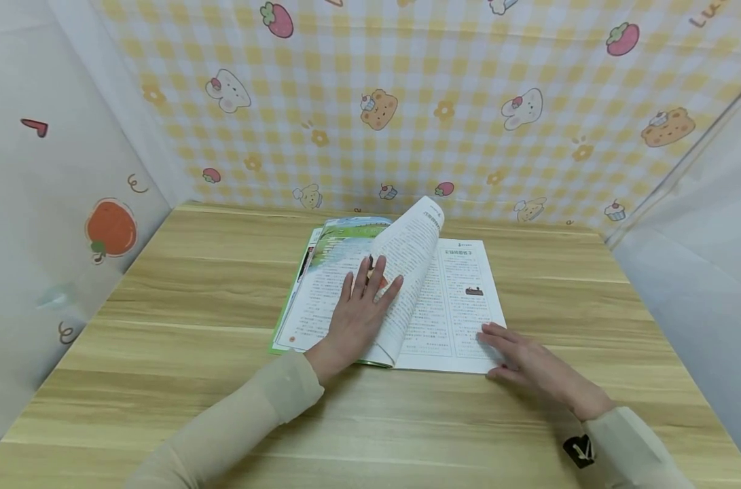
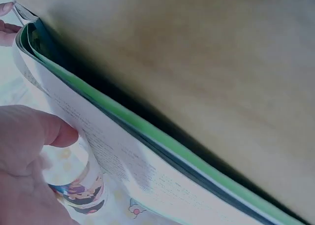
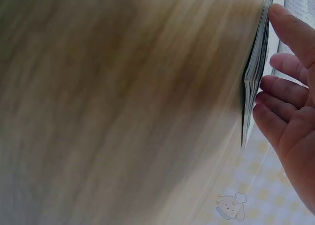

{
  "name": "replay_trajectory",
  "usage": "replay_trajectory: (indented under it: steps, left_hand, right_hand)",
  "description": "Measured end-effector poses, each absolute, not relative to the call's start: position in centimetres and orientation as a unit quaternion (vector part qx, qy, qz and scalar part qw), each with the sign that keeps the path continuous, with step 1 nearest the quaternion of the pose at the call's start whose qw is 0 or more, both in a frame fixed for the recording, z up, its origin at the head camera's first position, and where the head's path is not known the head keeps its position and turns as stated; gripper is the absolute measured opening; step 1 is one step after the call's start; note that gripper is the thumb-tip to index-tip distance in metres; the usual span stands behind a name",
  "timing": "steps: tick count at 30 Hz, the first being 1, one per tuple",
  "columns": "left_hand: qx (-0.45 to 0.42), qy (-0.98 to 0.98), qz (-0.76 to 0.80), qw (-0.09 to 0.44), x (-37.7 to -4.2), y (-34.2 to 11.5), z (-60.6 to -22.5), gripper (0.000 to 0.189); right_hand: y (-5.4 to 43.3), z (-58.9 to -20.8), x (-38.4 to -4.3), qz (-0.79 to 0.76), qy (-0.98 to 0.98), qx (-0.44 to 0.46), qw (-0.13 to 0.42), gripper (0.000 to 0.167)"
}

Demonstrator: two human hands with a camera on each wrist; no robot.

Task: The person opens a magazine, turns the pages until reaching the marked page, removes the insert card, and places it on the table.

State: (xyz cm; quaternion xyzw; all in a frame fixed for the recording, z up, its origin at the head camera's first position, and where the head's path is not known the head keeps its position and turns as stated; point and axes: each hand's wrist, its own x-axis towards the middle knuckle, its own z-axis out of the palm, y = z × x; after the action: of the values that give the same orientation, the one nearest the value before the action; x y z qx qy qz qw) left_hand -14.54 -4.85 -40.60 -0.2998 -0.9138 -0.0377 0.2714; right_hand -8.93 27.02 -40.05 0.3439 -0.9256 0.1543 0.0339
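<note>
An open magazine (image 1: 471, 312) with printed text and small pictures lies on the table. One of its pages (image 1: 416, 255) stands curled up near the middle, leaning over from the left side. My left hand (image 1: 356, 324) rests with spread fingers on the left side, against this raised page. In the left wrist view, the left thumb (image 2: 59, 131) touches the printed paper above the green cover edge (image 2: 133, 119). At the lower right corner of the magazine is my right hand (image 1: 538, 363), fingers loosely bent at the edge. The right wrist view shows its thumb (image 3: 290, 30) against the stacked page edges (image 3: 253, 72).
The wooden table (image 1: 181, 285) extends around the magazine on all sides. Behind it hangs a yellow checked cloth (image 1: 346, 149) with cartoon animals and strawberries. White sheets (image 1: 34, 204) stand at the left and right sides. A small black tag (image 1: 579, 451) is at the right cuff.
</note>
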Motion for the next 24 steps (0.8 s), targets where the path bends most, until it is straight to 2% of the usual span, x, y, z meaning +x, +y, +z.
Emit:
replay_trajectory:
  steps: [7, 15, 18, 22, 24]
  left_hand:
    - [-0.281, -0.934, 0.040, 0.217, -14.2, -5.2, -40.5, 0.047]
    - [-0.288, -0.931, 0.067, 0.215, -13.8, -5.6, -40.3, 0.031]
    - [-0.292, -0.937, 0.083, 0.171, -13.5, -5.6, -39.8, 0.030]
    - [-0.304, -0.949, 0.069, 0.046, -12.9, -5.6, -39.1, 0.037]
    - [-0.304, -0.952, 0.039, 0.004, -12.7, -5.6, -39.1, 0.042]
  right_hand:
    - [27.1, -40.0, -9.0, 0.156, -0.928, 0.337, 0.013, 0.057]
    - [27.1, -39.8, -9.0, 0.153, -0.928, 0.339, 0.003, 0.056]
    - [27.1, -39.7, -9.0, 0.153, -0.928, 0.340, 0.004, 0.055]
    - [27.0, -39.6, -8.9, 0.159, -0.926, 0.344, 0.006, 0.055]
    - [26.9, -39.6, -8.9, 0.160, -0.924, 0.348, 0.009, 0.054]
